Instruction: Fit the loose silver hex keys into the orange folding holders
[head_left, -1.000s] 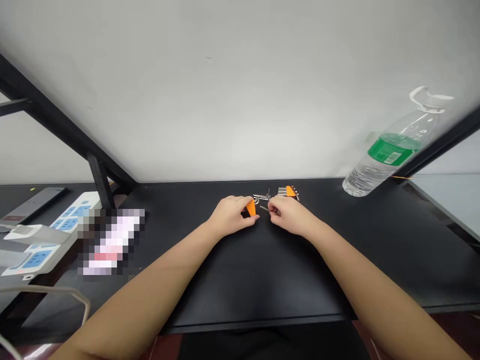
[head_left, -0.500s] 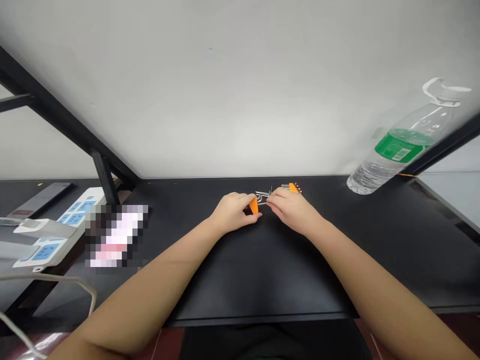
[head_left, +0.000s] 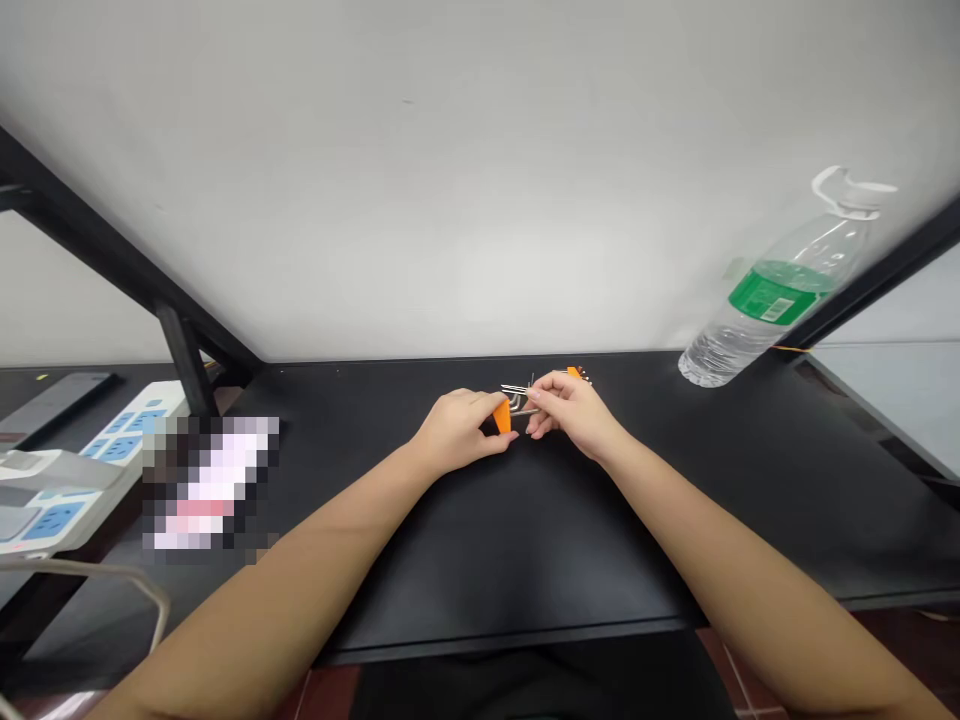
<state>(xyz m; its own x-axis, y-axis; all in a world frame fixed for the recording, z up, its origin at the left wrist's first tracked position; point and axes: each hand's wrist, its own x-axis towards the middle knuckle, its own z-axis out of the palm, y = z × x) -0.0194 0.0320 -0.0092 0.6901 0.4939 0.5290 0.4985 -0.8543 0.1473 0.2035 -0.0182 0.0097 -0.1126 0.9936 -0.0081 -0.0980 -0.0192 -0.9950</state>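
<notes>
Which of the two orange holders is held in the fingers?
The one on the left, pinched by the left hand. The other orange holder sits just beyond the right hand, which partly hides it.

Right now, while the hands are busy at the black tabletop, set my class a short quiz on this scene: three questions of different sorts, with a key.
1. True or false: the left hand holds the orange holder.
2. Multiple choice: what do the fingertips of the right hand touch?
A) the wall
B) thin metal rods
C) a cable
3. Fill in the blank: the label on the bottle is mostly ____.

Key: 1 true; 2 B; 3 green.
</notes>
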